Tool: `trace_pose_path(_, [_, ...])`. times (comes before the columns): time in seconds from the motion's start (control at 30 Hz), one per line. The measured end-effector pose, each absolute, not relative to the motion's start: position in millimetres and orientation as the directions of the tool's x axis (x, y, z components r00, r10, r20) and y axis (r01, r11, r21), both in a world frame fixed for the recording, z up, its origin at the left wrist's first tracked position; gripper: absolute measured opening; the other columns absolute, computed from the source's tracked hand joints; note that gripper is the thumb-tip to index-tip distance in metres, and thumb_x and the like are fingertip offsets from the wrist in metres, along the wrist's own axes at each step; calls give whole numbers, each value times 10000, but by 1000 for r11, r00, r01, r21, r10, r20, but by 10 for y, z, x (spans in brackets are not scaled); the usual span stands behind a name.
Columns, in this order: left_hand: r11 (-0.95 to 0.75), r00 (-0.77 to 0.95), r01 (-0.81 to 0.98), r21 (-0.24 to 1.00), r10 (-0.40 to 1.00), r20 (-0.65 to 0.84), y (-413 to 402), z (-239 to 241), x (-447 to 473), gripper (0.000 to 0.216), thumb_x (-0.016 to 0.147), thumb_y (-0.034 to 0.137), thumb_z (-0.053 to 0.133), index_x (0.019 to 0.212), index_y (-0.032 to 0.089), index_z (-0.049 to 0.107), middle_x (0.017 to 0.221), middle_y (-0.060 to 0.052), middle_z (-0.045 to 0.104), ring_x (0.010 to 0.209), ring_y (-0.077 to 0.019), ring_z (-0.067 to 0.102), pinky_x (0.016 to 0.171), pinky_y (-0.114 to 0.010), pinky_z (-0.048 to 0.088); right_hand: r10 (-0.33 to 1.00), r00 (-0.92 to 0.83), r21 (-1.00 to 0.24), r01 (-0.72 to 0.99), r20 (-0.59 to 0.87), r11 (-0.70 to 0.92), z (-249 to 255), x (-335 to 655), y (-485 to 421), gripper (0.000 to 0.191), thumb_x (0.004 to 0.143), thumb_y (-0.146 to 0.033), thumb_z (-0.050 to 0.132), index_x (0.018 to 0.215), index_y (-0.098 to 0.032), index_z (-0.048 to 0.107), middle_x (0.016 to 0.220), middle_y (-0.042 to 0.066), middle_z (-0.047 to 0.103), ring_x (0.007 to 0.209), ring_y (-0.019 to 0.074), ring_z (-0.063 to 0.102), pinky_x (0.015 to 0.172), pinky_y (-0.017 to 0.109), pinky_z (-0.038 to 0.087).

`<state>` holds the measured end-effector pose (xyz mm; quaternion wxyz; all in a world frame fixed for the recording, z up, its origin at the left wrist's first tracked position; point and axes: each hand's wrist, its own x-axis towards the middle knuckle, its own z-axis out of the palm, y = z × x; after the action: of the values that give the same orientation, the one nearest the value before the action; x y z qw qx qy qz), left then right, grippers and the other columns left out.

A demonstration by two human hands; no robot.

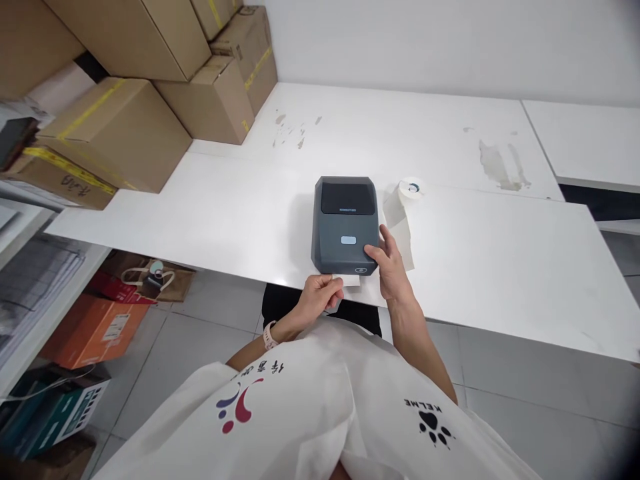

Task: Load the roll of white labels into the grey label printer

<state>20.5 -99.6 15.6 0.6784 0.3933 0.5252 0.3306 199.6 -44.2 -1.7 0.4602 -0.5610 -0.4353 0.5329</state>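
A dark grey label printer (330,243) stands near the front edge of the white table, with a dark window and a pale button on top. White label paper (352,281) sticks out of its front slot. My left hand (315,299) pinches the left end of that paper between thumb and fingers, just below the printer. On the printer's right front side rests my right hand (393,272), its thumb on the top cover and its fingers along the side. Behind that hand lies a white label roll (411,189), its unrolled strip (403,240) trailing forward beside the printer.
Cardboard boxes (125,133) are piled at the table's left back, against the wall. The white table (240,207) has worn patches on its surface. Below on the left are an orange box (97,327), a paper bag (177,283) and a shelf (60,293).
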Motion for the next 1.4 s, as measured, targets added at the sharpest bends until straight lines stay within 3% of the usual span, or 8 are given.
trace_pose_path(0.17, [382,301,0,924,881,-364,-1011,35,-15,406,872,503,642,614,191,674,522,12,578,487,-95,503,520,-261,400,981,141,-982,115,-131,-147,180,1834,-368,1042,780,-571,752,1637,-234,266,1695,118,350,1544,303,393,1246,472,412])
trace_pose_path(0.33, [171,-114,-3,985,979,-170,-998,-53,-270,423,924,484,606,616,199,649,559,12,585,529,-104,508,555,-263,428,975,215,-974,202,-60,-105,248,1749,-317,955,771,-499,764,1599,-255,354,1628,120,441,1493,311,439,1203,514,443])
trace_pose_path(0.47, [0,-255,127,992,966,33,-914,-51,-268,341,973,505,566,1131,257,738,1218,-66,742,1110,-208,684,928,-336,552,974,226,-976,213,-1,-50,195,1787,-357,923,766,-511,789,1576,-301,401,1614,99,466,1480,318,448,1215,554,409])
trace_pose_path(0.6, [8,-44,145,989,999,-2,-880,-13,-133,607,1015,579,473,1572,341,428,1718,-30,349,1597,-257,313,1286,-428,326,984,175,-981,186,-27,-60,78,1897,-521,774,908,-666,610,1583,-344,408,1677,53,403,1549,299,380,1271,561,331])
trace_pose_path(0.8, [-112,-15,118,987,993,115,-709,212,-50,646,1027,606,423,1612,342,357,1759,-6,245,1641,-243,189,1327,-397,248,963,182,-923,364,199,122,207,1998,-548,651,1018,-689,328,1575,-369,431,1673,11,417,1585,295,328,1304,592,241])
trace_pose_path(1.0, [-268,-216,158,950,930,298,-55,381,-19,480,1046,544,404,1409,283,579,1530,-69,570,1492,-256,465,1251,-429,360,889,53,-784,498,454,371,529,1996,163,684,1048,-635,197,1671,-393,48,1741,-3,205,1631,295,198,1293,578,267])
trace_pose_path(1.13, [-48,-120,296,954,989,87,254,225,-2,623,937,409,638,1519,308,439,1630,-95,450,1554,-333,353,1224,-484,369,844,68,-718,566,531,406,643,1951,880,695,1045,-639,175,1648,-420,-91,1734,13,175,1619,324,213,1277,653,209])
trace_pose_path(1.4, [124,-4,400,908,991,-134,273,111,39,997,809,338,720,1653,323,191,1632,-101,469,1491,-411,441,1144,-549,451,814,90,-657,644,573,391,799,1928,1248,689,1016,-619,371,1620,-344,190,1574,124,453,1493,394,413,1191,679,328])
